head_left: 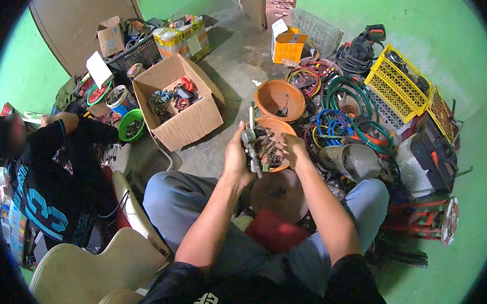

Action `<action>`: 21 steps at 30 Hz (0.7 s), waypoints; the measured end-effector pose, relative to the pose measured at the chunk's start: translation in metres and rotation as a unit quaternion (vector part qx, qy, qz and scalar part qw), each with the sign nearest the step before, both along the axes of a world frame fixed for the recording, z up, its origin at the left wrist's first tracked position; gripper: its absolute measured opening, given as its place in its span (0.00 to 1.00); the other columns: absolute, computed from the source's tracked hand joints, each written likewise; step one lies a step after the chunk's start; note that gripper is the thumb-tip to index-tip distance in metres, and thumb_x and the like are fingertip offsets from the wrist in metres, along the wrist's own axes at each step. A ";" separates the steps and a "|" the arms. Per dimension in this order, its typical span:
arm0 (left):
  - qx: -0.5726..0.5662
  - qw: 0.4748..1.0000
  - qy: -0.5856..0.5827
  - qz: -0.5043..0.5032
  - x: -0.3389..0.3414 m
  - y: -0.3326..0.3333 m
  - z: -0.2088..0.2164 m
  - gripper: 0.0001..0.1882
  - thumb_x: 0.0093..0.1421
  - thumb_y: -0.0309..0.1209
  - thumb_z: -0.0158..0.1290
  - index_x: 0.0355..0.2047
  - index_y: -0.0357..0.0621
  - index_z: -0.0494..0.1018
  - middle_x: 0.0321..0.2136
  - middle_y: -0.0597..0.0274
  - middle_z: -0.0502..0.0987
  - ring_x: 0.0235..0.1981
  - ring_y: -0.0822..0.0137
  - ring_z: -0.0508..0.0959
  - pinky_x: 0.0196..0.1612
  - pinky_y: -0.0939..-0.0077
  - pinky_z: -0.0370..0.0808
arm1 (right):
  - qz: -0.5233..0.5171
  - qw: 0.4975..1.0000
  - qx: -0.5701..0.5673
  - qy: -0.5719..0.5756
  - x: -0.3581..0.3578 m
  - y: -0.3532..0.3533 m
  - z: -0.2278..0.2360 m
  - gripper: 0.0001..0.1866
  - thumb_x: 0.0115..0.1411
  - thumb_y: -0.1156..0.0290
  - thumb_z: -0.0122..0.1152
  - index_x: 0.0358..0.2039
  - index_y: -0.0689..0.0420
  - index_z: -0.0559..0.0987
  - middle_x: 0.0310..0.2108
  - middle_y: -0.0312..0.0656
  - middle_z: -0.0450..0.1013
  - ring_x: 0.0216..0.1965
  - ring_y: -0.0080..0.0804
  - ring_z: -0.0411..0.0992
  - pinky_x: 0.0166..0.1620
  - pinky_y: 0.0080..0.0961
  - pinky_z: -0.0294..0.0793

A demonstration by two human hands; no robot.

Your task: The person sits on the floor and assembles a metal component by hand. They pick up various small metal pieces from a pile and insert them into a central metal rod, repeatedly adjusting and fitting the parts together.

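Observation:
My left hand is closed around a greasy metal tool with a round head and a narrow shaft, held upright over an orange bowl. Dark, rusty small metal parts lie between my two hands, over or in that bowl; their exact kind is too small to tell. My right hand comes in from the other side, its fingers apart and reaching over the parts. Just beyond stands a second orange bowl with a few dark pieces inside. Below my hands is a round brownish surface.
Coiled hoses, a grey metal housing and yellow crates crowd the right side. A cardboard box with cables sits at the left, beside a green bowl. Another person sits at far left, near a cream chair.

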State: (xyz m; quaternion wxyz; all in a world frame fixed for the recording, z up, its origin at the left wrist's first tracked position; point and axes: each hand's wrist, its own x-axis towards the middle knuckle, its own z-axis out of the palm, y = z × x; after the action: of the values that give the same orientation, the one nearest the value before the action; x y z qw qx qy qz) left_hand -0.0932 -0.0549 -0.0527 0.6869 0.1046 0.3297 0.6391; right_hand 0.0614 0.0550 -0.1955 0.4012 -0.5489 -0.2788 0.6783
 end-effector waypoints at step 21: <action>0.101 0.981 0.004 -0.166 0.088 -0.006 0.042 0.23 0.71 0.50 0.41 0.48 0.44 0.71 0.22 0.62 0.73 0.13 0.71 0.68 0.13 0.74 0.68 | 0.071 0.802 0.555 -0.209 0.091 -0.122 0.218 0.15 0.56 0.82 0.65 0.44 0.60 0.81 0.41 0.42 0.76 0.42 0.28 0.76 0.44 0.23 0.75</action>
State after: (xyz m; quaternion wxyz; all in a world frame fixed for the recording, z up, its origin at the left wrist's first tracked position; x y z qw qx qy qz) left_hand -0.0055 -0.0608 -0.0105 0.7680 0.2294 0.2444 0.5457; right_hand 0.1522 -0.0670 0.0224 0.5198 -0.3395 -0.7227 0.3037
